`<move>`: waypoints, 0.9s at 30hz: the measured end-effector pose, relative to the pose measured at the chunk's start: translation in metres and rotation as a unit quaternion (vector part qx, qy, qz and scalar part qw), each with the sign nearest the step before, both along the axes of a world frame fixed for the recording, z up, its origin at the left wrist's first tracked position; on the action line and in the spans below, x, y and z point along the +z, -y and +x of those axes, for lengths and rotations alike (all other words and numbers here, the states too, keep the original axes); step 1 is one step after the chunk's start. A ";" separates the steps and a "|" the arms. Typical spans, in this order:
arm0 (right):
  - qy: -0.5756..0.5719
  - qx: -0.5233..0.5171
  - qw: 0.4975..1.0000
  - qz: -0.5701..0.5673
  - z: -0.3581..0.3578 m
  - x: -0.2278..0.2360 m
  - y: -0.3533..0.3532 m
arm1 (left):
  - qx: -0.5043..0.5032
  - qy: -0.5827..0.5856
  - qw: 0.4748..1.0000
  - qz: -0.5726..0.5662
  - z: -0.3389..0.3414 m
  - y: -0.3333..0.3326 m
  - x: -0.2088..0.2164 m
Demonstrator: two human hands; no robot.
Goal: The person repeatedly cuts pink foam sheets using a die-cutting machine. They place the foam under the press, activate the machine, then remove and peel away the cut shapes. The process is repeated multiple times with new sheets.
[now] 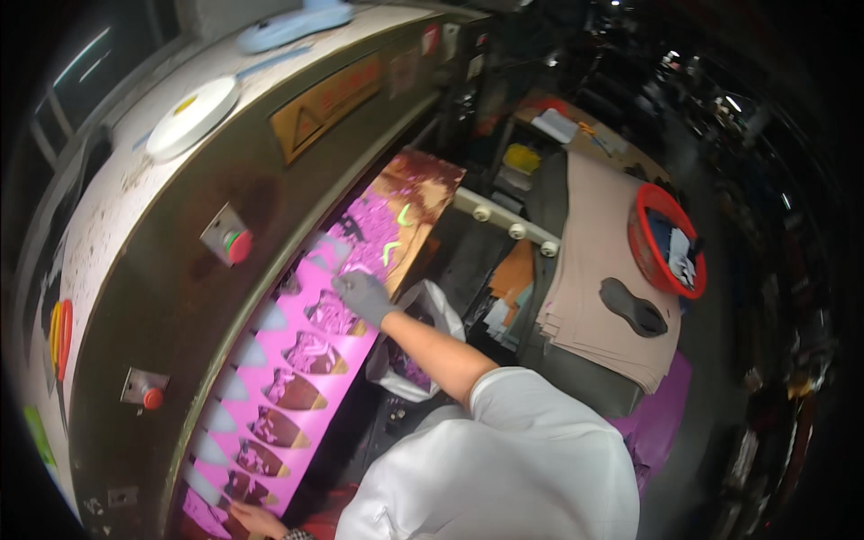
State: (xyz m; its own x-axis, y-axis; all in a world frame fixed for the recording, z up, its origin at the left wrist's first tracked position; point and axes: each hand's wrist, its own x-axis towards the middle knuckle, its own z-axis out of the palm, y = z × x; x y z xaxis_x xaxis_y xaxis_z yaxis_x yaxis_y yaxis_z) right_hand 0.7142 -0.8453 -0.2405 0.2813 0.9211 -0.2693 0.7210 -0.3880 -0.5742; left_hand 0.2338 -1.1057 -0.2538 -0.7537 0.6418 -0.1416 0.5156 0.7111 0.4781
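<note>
A long magenta sheet (286, 360) with a row of pointed oval cutouts stretches across the bed of a dark green machine (162, 297). My right hand (363, 299), in a grey glove, is closed on the sheet's far part. Down at the near end, my bare left hand (256, 520) pinches the sheet's edge. Magenta scraps and brown board show through the cutouts. Pale grey rounded shapes (254, 349) line the sheet's machine side. Beyond my right hand, more magenta scraps (373, 220) and a few yellow-green strips (390, 252) lie on the worn brown board (430, 184).
Red buttons (238, 246) sit on the machine's front. A white bag (441, 310) with scraps hangs beside the bed. To the right, a stack of beige sheets (585, 261) carries a dark sole-shaped piece (633, 308) and a red basket (641, 225). Purple material (670, 405) lies below.
</note>
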 end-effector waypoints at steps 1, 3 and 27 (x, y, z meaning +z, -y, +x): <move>0.007 0.013 0.999 0.034 -0.006 0.005 -0.004 | -0.057 0.011 0.994 0.096 0.001 -0.005 0.004; 0.027 -0.018 0.999 0.007 -0.009 0.017 0.009 | -0.073 -0.031 0.989 0.122 0.009 -0.008 0.009; -0.149 0.061 0.951 0.264 -0.038 0.002 -0.101 | -0.322 -0.090 0.940 0.061 0.099 -0.236 -0.006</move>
State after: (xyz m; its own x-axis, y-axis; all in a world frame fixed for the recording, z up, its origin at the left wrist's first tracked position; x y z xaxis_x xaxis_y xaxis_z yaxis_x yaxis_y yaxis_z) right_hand 0.6758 -0.7440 -0.2388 0.1478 0.9707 0.1896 0.5174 0.0875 -0.8513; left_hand 0.3331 -0.8700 -0.2600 -0.2070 0.9768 0.0549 0.9013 0.1685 0.3991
